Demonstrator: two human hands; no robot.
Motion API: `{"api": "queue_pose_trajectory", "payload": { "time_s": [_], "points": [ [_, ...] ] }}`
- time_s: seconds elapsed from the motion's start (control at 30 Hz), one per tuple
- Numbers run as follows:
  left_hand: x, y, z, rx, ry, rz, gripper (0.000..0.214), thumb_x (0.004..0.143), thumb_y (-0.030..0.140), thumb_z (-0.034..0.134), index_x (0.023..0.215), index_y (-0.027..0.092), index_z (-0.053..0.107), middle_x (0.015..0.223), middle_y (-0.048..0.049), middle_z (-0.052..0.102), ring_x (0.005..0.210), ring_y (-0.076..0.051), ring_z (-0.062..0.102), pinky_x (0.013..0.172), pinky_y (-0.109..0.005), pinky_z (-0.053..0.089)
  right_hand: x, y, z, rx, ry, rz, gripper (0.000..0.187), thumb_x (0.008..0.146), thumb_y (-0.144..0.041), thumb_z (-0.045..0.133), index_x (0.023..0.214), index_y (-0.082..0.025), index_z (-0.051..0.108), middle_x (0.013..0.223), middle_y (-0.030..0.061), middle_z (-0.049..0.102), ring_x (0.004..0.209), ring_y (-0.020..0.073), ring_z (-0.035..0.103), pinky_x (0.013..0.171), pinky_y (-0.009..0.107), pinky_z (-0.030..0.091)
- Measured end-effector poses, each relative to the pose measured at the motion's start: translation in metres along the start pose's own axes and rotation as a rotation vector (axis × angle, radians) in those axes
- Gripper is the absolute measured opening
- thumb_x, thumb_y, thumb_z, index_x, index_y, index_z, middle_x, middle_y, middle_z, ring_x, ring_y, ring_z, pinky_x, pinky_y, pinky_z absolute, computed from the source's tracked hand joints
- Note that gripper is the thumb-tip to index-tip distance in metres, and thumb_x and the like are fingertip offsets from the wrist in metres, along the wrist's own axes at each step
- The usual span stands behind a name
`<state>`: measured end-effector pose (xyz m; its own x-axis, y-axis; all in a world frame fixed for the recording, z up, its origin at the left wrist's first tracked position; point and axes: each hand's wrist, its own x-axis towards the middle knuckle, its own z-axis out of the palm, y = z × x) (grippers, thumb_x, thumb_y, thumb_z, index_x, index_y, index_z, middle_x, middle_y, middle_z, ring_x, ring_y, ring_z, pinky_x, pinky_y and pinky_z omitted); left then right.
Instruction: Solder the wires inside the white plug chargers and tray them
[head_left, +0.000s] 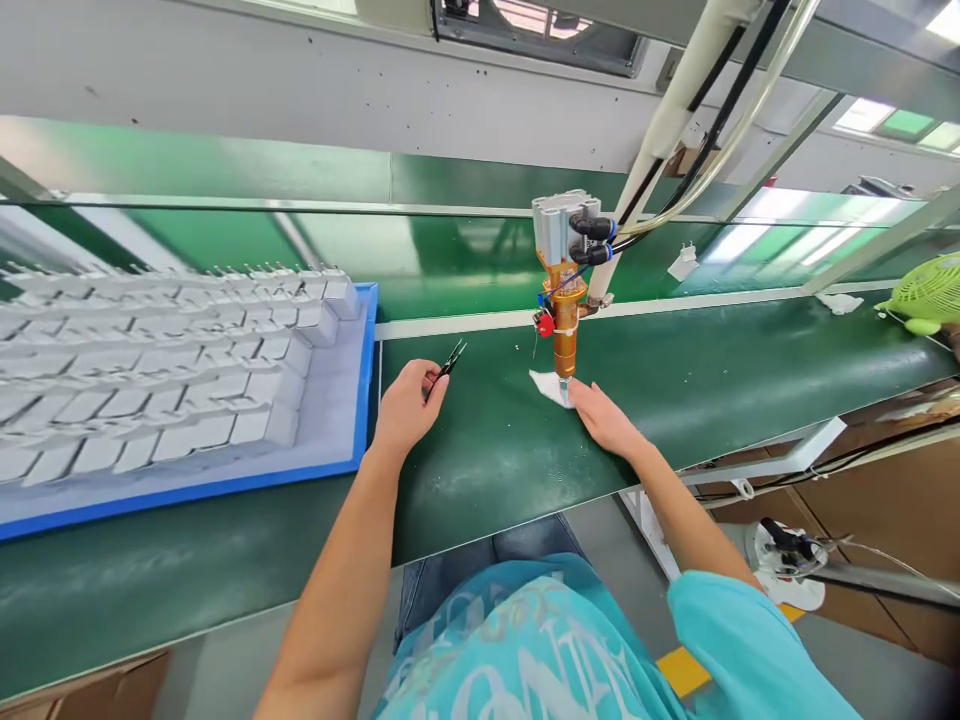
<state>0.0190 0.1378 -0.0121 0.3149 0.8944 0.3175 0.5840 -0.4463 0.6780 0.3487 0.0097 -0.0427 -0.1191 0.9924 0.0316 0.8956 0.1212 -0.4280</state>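
Note:
My left hand (407,405) is closed around a pair of dark tweezers (451,358), tips pointing up and away over the green bench. To the right, my right hand (600,415) holds a white tissue (547,385) at the nozzle tip of an orange dispensing valve (565,340). The fingertips touch the tissue right beside the nozzle and are partly hidden by it. A grey cylinder block with black air fittings tops the valve.
A blue-rimmed tray (365,400) with rows of white box-shaped parts (202,430) stands at the left. Behind the valve rises a pale support arm (660,130) with hoses. A green fan (926,295) and a crumpled white tissue (840,302) are at the far right.

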Motion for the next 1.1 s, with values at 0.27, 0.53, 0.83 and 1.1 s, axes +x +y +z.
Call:
{"api": "queue_pose_trajectory", "payload": {
  "time_s": [0.27, 0.53, 0.83, 1.1],
  "points": [
    [0.004, 0.010, -0.015, -0.072, 0.075, -0.114, 0.023, 0.085, 0.040, 0.052, 0.092, 0.018, 0.055, 0.080, -0.0022, 0.061, 0.069, -0.014, 0.060, 0.058, -0.024, 0.047, -0.096, -0.102, 0.063, 0.314, 0.031, -0.471, 0.057, 0.094, -0.007, 0.035, 0.144, -0.032, 0.043, 0.135, 0.0021, 0.060, 0.130, 0.0126, 0.053, 0.111, 0.032, 0.045],
    [-0.049, 0.012, -0.089, -0.178, 0.453, -0.216, 0.030, 0.075, 0.039, 0.066, 0.094, 0.017, 0.060, 0.077, -0.0008, 0.065, 0.069, -0.013, 0.064, 0.063, -0.023, 0.049, 0.024, -0.091, 0.050, 0.000, 0.258, 0.106, 0.060, 0.083, 0.005, 0.030, 0.140, -0.006, 0.048, 0.144, 0.0193, 0.049, 0.137, 0.0262, 0.046, 0.113, 0.047, 0.042],
    [-0.114, 0.006, -0.159, -0.172, 0.845, -0.178, 0.025, 0.063, 0.027, 0.073, 0.082, 0.018, 0.060, 0.068, 0.0033, 0.059, 0.059, -0.014, 0.063, 0.061, -0.027, 0.047, -0.023, -0.231, 0.124, 0.196, -0.307, -0.923, 0.046, 0.091, -0.008, 0.044, 0.133, -0.022, 0.056, 0.141, -0.0028, 0.056, 0.127, 0.0071, 0.054, 0.100, 0.014, 0.047],
    [-0.155, -0.020, -0.159, -0.240, 0.873, -0.360, 0.026, 0.059, 0.028, 0.073, 0.079, 0.019, 0.060, 0.062, 0.0037, 0.060, 0.053, -0.013, 0.061, 0.057, -0.027, 0.049, 0.135, -0.109, 0.036, -0.098, 0.306, 0.177, 0.067, 0.081, 0.004, 0.024, 0.147, -0.004, 0.034, 0.152, 0.0195, 0.037, 0.140, 0.0269, 0.040, 0.115, 0.047, 0.035]
  ]
}}
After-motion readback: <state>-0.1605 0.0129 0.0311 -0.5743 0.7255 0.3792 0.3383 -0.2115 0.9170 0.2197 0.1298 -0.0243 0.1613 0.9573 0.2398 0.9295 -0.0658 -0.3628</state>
